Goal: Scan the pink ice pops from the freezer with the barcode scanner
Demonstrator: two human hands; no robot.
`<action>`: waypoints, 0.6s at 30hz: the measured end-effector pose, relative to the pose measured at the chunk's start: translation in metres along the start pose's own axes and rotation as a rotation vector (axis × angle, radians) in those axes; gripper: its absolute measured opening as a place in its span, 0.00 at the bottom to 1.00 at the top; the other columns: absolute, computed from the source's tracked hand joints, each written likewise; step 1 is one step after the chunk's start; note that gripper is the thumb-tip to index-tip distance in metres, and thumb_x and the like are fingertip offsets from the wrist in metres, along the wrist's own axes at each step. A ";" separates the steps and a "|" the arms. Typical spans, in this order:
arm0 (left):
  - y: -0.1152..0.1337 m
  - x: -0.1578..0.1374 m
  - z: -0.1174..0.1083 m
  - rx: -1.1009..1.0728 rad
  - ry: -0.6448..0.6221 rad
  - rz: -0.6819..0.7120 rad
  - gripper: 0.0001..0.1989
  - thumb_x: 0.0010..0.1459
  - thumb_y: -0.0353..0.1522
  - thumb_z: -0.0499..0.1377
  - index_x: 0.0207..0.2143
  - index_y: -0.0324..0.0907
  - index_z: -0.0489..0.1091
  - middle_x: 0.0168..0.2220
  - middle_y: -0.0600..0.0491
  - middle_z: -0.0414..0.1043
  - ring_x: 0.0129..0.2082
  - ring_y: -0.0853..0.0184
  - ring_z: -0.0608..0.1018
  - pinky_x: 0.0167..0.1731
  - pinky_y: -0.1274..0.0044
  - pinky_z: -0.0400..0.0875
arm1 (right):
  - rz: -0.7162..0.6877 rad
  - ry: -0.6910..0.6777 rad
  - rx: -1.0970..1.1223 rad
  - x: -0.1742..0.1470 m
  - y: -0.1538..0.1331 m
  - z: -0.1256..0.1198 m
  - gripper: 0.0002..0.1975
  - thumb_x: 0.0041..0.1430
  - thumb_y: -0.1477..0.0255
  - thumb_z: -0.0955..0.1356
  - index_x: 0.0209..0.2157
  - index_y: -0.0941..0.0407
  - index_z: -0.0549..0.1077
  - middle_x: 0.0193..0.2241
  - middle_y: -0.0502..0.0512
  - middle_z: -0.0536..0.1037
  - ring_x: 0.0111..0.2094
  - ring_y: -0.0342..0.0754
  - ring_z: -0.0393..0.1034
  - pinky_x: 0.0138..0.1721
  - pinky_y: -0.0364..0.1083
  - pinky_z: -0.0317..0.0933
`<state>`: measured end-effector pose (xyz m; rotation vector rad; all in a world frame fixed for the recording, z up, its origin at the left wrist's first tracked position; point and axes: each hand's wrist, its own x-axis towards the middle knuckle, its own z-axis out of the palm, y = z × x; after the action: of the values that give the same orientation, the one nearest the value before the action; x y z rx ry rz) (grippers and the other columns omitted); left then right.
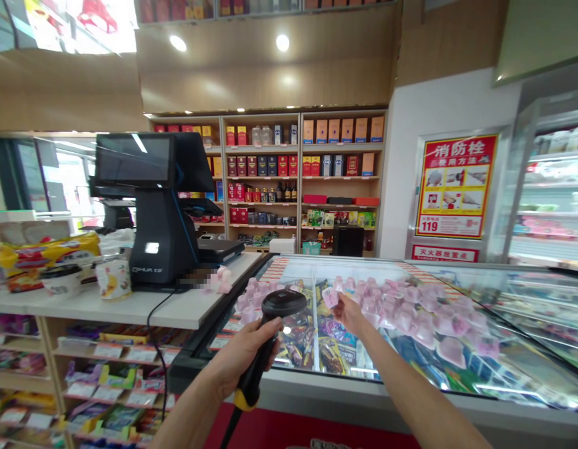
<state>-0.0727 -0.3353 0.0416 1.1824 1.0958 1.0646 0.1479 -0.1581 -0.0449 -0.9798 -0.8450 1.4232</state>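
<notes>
Bare forearms [405,386] reached forward, the left hand [239,352] clenched around a barcode scanner [259,368] whose long axis slanted up and away. Just right of its head, the right hand [348,312] pinched a small pink cup [330,297], apart from it, above a glass-topped display case [363,390] strewn with similar cups [410,305]. Left stood a counter [190,308]; behind, stocked shelves [261,179] lined the shop.

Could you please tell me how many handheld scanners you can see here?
1: the scanner is in the left hand, gripped by its handle, to the right of the register in the picture. Others may be hidden behind the register.
</notes>
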 end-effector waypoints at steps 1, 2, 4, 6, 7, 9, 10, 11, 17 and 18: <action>-0.001 0.001 -0.002 -0.003 -0.002 0.001 0.16 0.44 0.44 0.55 0.25 0.40 0.59 0.17 0.59 0.63 0.15 0.76 0.64 0.16 0.83 0.57 | -0.029 0.025 -0.061 0.002 0.002 0.001 0.13 0.52 0.66 0.56 0.23 0.58 0.63 0.13 0.47 0.65 0.13 0.38 0.59 0.13 0.38 0.48; -0.001 0.001 -0.004 -0.005 -0.005 -0.001 0.16 0.44 0.44 0.55 0.25 0.39 0.59 0.17 0.59 0.63 0.15 0.76 0.64 0.15 0.83 0.57 | -0.076 0.052 -0.148 0.004 0.004 0.002 0.13 0.52 0.65 0.56 0.23 0.58 0.63 0.13 0.47 0.65 0.13 0.39 0.60 0.13 0.38 0.48; -0.003 0.003 -0.010 -0.007 0.019 -0.007 0.16 0.44 0.44 0.55 0.26 0.39 0.60 0.17 0.59 0.62 0.14 0.77 0.64 0.15 0.83 0.56 | -0.212 0.091 -0.401 0.007 0.010 0.006 0.13 0.52 0.65 0.56 0.24 0.58 0.63 0.16 0.48 0.67 0.15 0.40 0.62 0.15 0.39 0.50; -0.006 0.004 -0.018 -0.014 0.090 -0.020 0.16 0.44 0.43 0.55 0.27 0.39 0.61 0.16 0.59 0.62 0.14 0.77 0.64 0.15 0.84 0.56 | -0.366 0.111 -0.704 0.009 0.017 0.013 0.13 0.52 0.66 0.56 0.28 0.58 0.65 0.21 0.52 0.70 0.20 0.43 0.65 0.20 0.41 0.55; -0.007 0.004 -0.022 -0.021 0.122 -0.030 0.16 0.44 0.43 0.55 0.27 0.38 0.62 0.16 0.59 0.63 0.14 0.77 0.64 0.15 0.84 0.56 | -0.433 0.120 -0.848 0.008 0.021 0.017 0.13 0.52 0.66 0.56 0.31 0.58 0.66 0.24 0.55 0.72 0.24 0.44 0.67 0.24 0.42 0.56; -0.010 0.004 -0.033 -0.038 0.170 -0.046 0.17 0.43 0.43 0.56 0.29 0.38 0.63 0.16 0.58 0.63 0.14 0.77 0.64 0.15 0.85 0.57 | -0.522 0.122 -1.084 0.005 0.030 0.029 0.14 0.52 0.67 0.57 0.36 0.58 0.66 0.31 0.57 0.73 0.32 0.47 0.67 0.32 0.43 0.56; -0.011 0.004 -0.038 -0.040 0.181 -0.049 0.17 0.43 0.43 0.56 0.29 0.38 0.63 0.16 0.58 0.64 0.14 0.78 0.64 0.15 0.85 0.57 | -0.548 0.099 -1.174 0.003 0.035 0.037 0.15 0.52 0.67 0.57 0.38 0.58 0.66 0.33 0.58 0.73 0.34 0.48 0.67 0.34 0.44 0.56; -0.013 0.004 -0.044 -0.038 0.188 -0.048 0.18 0.43 0.44 0.56 0.29 0.38 0.63 0.16 0.58 0.64 0.14 0.78 0.64 0.15 0.85 0.57 | -0.566 0.059 -1.245 0.000 0.040 0.045 0.16 0.52 0.66 0.58 0.39 0.57 0.66 0.34 0.57 0.73 0.36 0.48 0.66 0.35 0.44 0.55; -0.017 0.002 -0.064 -0.024 0.237 -0.072 0.17 0.42 0.44 0.57 0.27 0.38 0.64 0.16 0.57 0.65 0.14 0.77 0.65 0.14 0.85 0.58 | -0.604 -0.084 -1.411 -0.009 0.065 0.095 0.18 0.51 0.63 0.58 0.43 0.56 0.64 0.39 0.56 0.71 0.41 0.48 0.64 0.39 0.44 0.53; -0.018 0.001 -0.065 -0.029 0.239 -0.074 0.17 0.41 0.44 0.57 0.27 0.38 0.65 0.16 0.57 0.65 0.15 0.77 0.65 0.15 0.84 0.59 | -0.598 -0.084 -1.421 -0.009 0.068 0.102 0.18 0.51 0.63 0.58 0.43 0.56 0.65 0.39 0.57 0.71 0.41 0.49 0.64 0.39 0.44 0.53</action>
<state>-0.1362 -0.3255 0.0200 1.0012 1.2940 1.1818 0.0275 -0.1688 -0.0665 -1.4563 -2.0847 0.1728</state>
